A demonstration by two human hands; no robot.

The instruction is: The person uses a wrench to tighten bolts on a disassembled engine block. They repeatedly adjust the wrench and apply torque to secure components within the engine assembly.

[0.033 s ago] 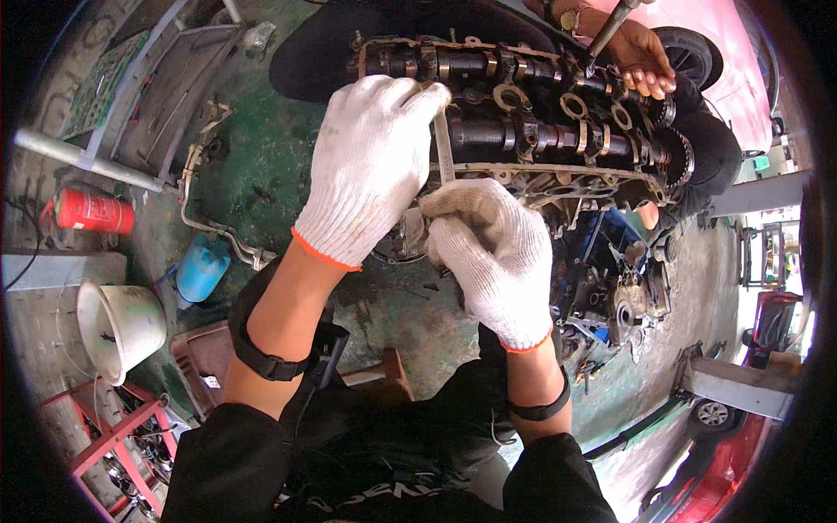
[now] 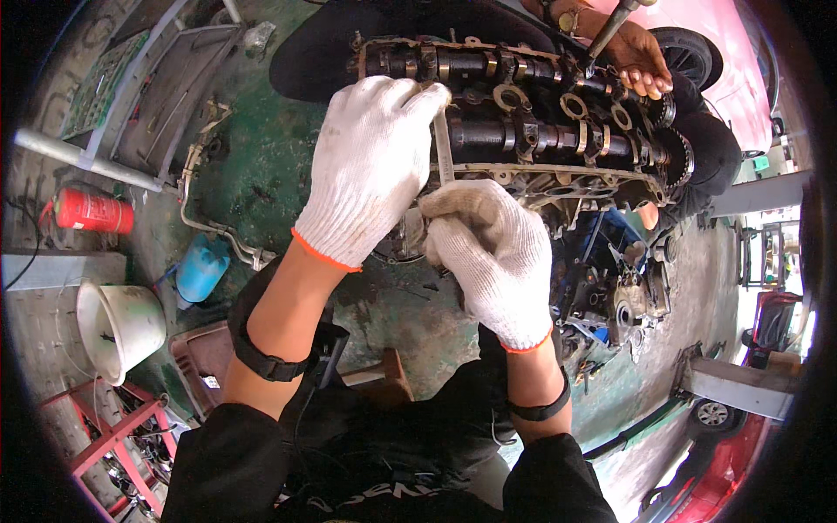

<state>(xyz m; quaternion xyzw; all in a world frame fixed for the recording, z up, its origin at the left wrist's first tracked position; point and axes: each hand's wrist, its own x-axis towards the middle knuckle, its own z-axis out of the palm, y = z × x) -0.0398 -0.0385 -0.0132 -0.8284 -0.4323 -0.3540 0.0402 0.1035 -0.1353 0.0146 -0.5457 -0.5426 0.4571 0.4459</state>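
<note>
A cylinder head (image 2: 558,169) with two dark camshafts (image 2: 481,135) lies in front of me. Both my hands wear white knitted gloves with orange cuffs. A slim metal wrench (image 2: 444,150) slants between them over the left part of the head. My left hand (image 2: 370,157) is closed round its upper end, over the camshafts. Lower down and nearer me, my right hand (image 2: 499,248) has its fingers curled against the wrench's lower end, by the head's near edge. The gloves hide both wrench ends.
Across the head, another person's bare hand (image 2: 645,63) is beside an upright metal tool (image 2: 613,33). Engine parts (image 2: 628,301) lie at right. On the left are a fire extinguisher (image 2: 91,212), a blue jug (image 2: 203,268), a white bucket (image 2: 131,324) and a red metal frame (image 2: 113,436).
The other person's hand has shifted very slightly to the left. My hands and the wrench keep their places.
</note>
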